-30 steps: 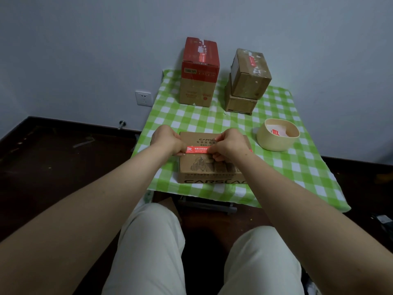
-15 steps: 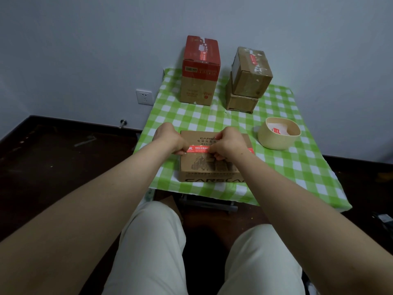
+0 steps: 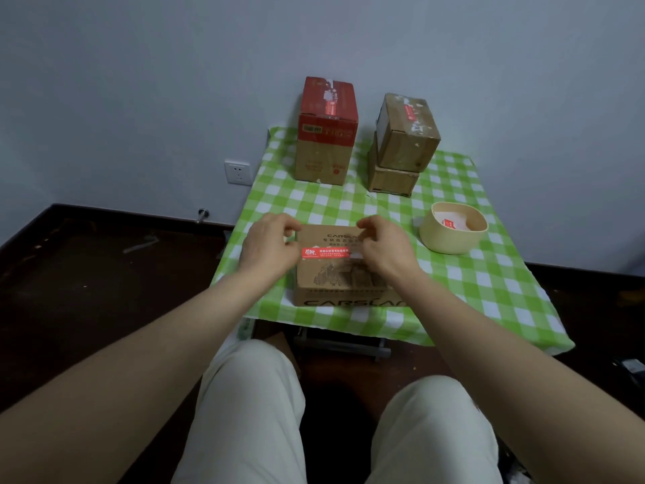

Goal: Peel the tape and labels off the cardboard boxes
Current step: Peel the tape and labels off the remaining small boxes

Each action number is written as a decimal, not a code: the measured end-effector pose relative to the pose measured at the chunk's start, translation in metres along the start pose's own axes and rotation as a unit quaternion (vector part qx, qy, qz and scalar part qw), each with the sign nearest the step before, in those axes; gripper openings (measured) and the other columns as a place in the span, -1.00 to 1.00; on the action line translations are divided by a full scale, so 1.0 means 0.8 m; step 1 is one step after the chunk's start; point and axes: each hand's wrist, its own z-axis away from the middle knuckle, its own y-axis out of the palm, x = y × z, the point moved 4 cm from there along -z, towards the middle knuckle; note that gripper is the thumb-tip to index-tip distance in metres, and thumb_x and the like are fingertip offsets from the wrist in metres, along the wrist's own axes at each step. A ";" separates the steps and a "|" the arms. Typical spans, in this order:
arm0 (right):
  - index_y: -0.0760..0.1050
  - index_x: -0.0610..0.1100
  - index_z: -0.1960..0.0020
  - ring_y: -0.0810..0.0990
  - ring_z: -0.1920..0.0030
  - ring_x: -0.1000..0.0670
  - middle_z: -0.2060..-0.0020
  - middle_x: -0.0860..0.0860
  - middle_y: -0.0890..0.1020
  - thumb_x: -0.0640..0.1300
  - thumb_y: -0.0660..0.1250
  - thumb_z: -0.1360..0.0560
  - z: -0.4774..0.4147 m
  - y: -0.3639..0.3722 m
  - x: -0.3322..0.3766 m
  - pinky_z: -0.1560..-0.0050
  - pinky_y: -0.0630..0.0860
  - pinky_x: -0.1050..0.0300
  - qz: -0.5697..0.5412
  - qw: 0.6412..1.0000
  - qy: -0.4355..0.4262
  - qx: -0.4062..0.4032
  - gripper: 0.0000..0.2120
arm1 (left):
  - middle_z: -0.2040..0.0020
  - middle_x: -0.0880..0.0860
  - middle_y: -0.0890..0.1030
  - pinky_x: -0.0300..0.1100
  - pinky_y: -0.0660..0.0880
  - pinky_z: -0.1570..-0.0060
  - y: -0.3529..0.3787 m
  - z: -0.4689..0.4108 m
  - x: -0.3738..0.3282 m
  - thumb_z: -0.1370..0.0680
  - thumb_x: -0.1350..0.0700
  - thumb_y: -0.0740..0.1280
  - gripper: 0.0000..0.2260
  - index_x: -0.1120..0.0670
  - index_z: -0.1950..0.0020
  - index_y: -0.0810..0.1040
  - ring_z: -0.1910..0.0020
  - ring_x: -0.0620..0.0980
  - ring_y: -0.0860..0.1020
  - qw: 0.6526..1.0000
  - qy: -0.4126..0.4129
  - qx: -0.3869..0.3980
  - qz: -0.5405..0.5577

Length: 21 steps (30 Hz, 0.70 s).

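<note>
Lifted slightly, left hand point(image 3: 270, 244) and right hand point(image 3: 382, 246) flank red tape point(image 3: 324, 252), curled, grip unclear

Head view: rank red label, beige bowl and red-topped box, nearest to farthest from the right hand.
1. red label: at the right hand, front middle.
2. beige bowl: to its right.
3. red-topped box: back left.

Likely a home room: checked tablecloth point(image 3: 453, 274), wall socket point(image 3: 238, 172), dark floor point(image 3: 104, 274).
</note>
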 end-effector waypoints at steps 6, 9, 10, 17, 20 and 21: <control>-0.06 -0.14 -0.54 -0.06 -0.53 -0.01 -0.54 -0.08 0.01 0.00 0.01 -0.41 0.033 0.050 0.001 -0.51 -0.14 0.07 0.245 0.937 -0.173 0.178 -0.28 | -0.56 0.13 -0.07 -0.18 -0.18 -0.46 0.046 0.036 -0.008 -0.50 -0.13 0.11 -0.27 0.17 -0.55 -0.07 -0.54 0.01 -0.11 0.924 0.209 0.188 -0.260; -0.15 -0.11 -0.54 -0.14 -0.53 0.02 -0.54 -0.04 -0.10 0.18 -0.12 -0.38 0.033 0.066 -0.016 -0.48 -0.21 0.08 0.271 0.930 -0.179 0.173 -0.21 | -0.56 0.11 -0.17 -0.17 -0.19 -0.47 0.059 0.036 0.006 -0.49 -0.16 0.24 -0.16 0.15 -0.54 -0.17 -0.53 0.00 -0.18 0.919 0.192 0.212 -0.271; -0.14 -0.10 -0.54 -0.14 -0.53 0.03 -0.54 -0.03 -0.10 0.20 -0.12 -0.38 0.032 0.065 -0.020 -0.48 -0.21 0.10 0.267 0.931 -0.183 0.169 -0.21 | -0.56 0.11 -0.17 -0.17 -0.18 -0.47 0.059 0.035 0.007 -0.48 -0.17 0.26 -0.15 0.15 -0.54 -0.17 -0.54 0.00 -0.17 0.915 0.201 0.207 -0.281; -0.21 -0.07 -0.54 -0.20 -0.52 0.04 -0.53 -0.01 -0.16 0.25 -0.08 -0.34 0.029 0.054 -0.036 -0.48 -0.23 0.08 0.274 0.925 -0.191 0.182 -0.14 | -0.57 0.04 -0.09 -0.22 -0.18 -0.46 0.049 0.035 0.018 -0.49 -0.27 0.22 -0.17 0.10 -0.55 -0.10 -0.54 -0.06 -0.10 0.917 0.229 0.151 -0.290; -0.25 -0.09 -0.53 -0.23 -0.52 0.02 -0.53 -0.01 -0.20 0.04 0.19 -0.45 0.027 0.050 -0.034 -0.51 -0.24 0.03 0.293 0.914 -0.194 0.201 -0.15 | -0.57 0.06 -0.10 -0.19 -0.18 -0.46 0.048 0.037 0.016 -0.50 -0.27 0.22 -0.17 0.11 -0.55 -0.12 -0.54 -0.04 -0.11 0.912 0.241 0.137 -0.302; -0.26 -0.09 -0.53 -0.23 -0.52 0.02 -0.53 -0.01 -0.21 -0.03 0.23 -0.43 0.026 0.046 -0.035 -0.52 -0.23 0.01 0.299 0.913 -0.193 0.202 -0.13 | -0.57 0.06 -0.10 -0.18 -0.17 -0.47 0.047 0.036 0.015 -0.49 -0.27 0.22 -0.16 0.11 -0.55 -0.13 -0.54 -0.04 -0.10 0.909 0.246 0.134 -0.307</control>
